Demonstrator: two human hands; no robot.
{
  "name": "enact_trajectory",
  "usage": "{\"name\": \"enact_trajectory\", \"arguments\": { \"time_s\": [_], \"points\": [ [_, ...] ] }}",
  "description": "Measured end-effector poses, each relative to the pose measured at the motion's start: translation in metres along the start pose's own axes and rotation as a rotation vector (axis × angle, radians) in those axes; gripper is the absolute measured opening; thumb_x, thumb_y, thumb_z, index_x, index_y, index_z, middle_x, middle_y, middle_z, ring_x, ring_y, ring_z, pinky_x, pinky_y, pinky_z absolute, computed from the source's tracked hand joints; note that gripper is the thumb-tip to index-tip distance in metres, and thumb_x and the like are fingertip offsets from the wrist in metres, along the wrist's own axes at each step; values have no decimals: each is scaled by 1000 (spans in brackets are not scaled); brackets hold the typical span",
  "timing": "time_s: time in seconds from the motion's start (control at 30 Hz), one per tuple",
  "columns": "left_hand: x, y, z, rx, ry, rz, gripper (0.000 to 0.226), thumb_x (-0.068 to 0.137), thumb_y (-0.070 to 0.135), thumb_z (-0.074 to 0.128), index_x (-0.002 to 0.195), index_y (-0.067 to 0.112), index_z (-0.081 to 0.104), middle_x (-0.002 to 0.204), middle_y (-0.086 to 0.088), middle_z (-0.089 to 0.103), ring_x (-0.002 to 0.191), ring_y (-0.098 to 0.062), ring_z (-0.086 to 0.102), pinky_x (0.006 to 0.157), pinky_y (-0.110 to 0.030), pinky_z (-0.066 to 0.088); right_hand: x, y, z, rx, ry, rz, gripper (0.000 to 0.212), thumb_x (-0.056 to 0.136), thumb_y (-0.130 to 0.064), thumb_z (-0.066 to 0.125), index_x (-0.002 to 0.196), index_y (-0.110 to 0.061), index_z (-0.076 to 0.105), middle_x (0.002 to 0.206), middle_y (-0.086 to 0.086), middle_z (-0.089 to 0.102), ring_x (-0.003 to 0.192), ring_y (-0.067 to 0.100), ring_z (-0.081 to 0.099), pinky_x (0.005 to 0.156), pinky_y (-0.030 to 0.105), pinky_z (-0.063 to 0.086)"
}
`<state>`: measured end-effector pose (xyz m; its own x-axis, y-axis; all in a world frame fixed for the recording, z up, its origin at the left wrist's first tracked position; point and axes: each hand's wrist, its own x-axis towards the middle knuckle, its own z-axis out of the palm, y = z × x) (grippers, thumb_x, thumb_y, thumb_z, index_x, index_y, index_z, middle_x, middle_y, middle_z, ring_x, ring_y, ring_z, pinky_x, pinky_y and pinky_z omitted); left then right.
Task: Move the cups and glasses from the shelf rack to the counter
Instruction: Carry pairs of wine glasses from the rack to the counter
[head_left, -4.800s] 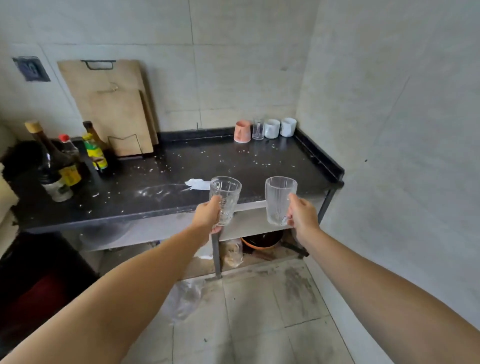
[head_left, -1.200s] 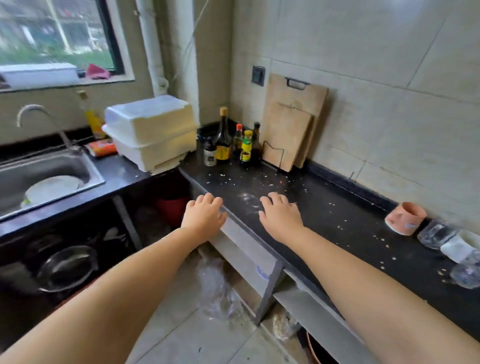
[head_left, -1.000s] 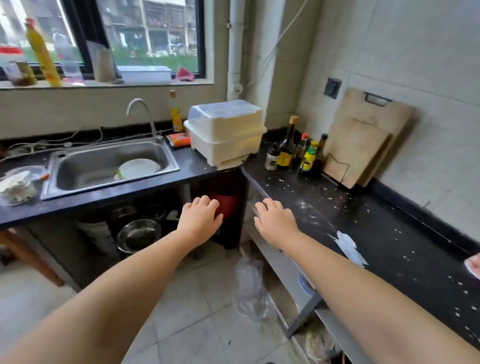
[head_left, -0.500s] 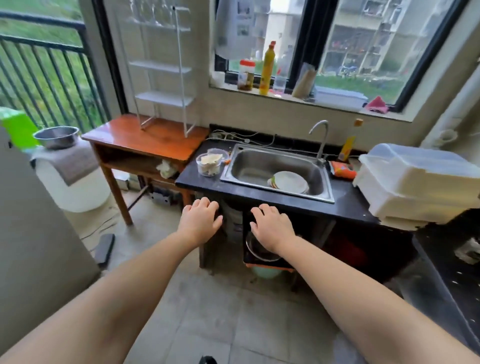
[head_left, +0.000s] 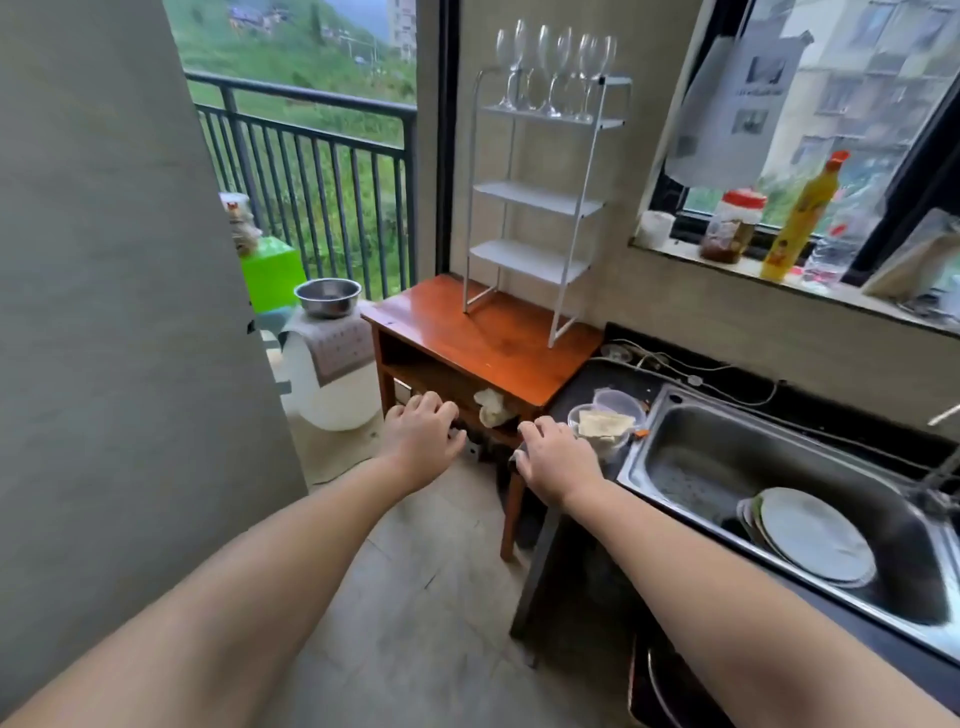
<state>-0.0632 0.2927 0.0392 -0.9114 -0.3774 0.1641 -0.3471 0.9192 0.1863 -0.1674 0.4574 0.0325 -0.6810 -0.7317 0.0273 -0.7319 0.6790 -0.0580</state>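
A white wire shelf rack (head_left: 537, 200) stands on a brown wooden table (head_left: 483, 340) against the wall. Several stemmed wine glasses (head_left: 553, 65) stand on its top shelf; the three lower shelves are bare. My left hand (head_left: 423, 434) and my right hand (head_left: 558, 457) are stretched out in front of me, palms down, fingers loosely spread, holding nothing. Both hover well below and short of the rack, near the table's front corner. The counter with the moved cups is out of view.
A steel sink (head_left: 779, 499) with a white plate (head_left: 813, 535) lies to the right in a black counter. A plastic tub (head_left: 602, 423) sits beside my right hand. A grey panel (head_left: 119, 312) fills the left. A metal bowl (head_left: 328, 297) rests on a white drum.
I put two glasses down on the counter, then turned left past the sink. The rack has come from the upper left to the centre and nearer. Both hands stay empty.
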Motion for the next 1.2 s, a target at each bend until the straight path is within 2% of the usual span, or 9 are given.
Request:
{"name": "enact_trajectory", "arguments": {
  "time_s": [0.27, 0.47, 0.6, 0.77, 1.03, 1.2],
  "points": [
    [115, -65, -5, -36, 51, -55, 36, 92, 41, 43, 116, 18, 55, 119, -6, 53, 116, -26, 48, 96, -40, 37, 142, -26, -10, 48, 74, -19, 42, 97, -37, 38, 134, -16, 41, 135, 10, 46, 120, 31, 47, 91, 44, 45],
    [234, -117, -30, -84, 97, 26, 36, 93, 39, 44, 118, 15, 55, 123, -8, 54, 116, -27, 49, 93, -40, 40, 260, -39, -34, 103, 204, 33, 42, 98, -37, 36, 135, -17, 41, 130, 9, 51, 113, 29, 55, 82, 39, 47],
    [313, -137, -52, -98, 113, 111, 37, 94, 39, 42, 119, 15, 54, 125, -8, 51, 118, -27, 47, 95, -42, 42, 331, -33, -65, 182, 298, 139, 42, 97, -36, 38, 134, -16, 44, 131, 11, 52, 114, 30, 54, 84, 41, 48],
    [397, -128, -69, -170, 159, 168, 33, 94, 36, 44, 113, 13, 56, 120, -10, 52, 116, -29, 47, 89, -41, 43, 395, -2, -100, 271, 350, 224, 42, 98, -32, 37, 134, -14, 44, 134, 12, 48, 120, 31, 48, 91, 42, 45],
    [535, -71, -98, -303, 237, 312, 36, 94, 34, 44, 119, 11, 55, 124, -12, 53, 121, -29, 46, 93, -41, 45, 486, 61, -165, 225, 527, 223, 41, 98, -30, 38, 135, -11, 44, 135, 14, 49, 124, 32, 45, 94, 41, 42],
    [602, -49, -126, -365, 302, 345, 32, 95, 30, 44, 114, 7, 57, 121, -15, 54, 116, -31, 48, 94, -43, 45, 530, 88, -217, 177, 645, 217, 38, 98, -28, 40, 131, -10, 46, 132, 13, 49, 115, 32, 51, 82, 38, 45]
  ]
}}
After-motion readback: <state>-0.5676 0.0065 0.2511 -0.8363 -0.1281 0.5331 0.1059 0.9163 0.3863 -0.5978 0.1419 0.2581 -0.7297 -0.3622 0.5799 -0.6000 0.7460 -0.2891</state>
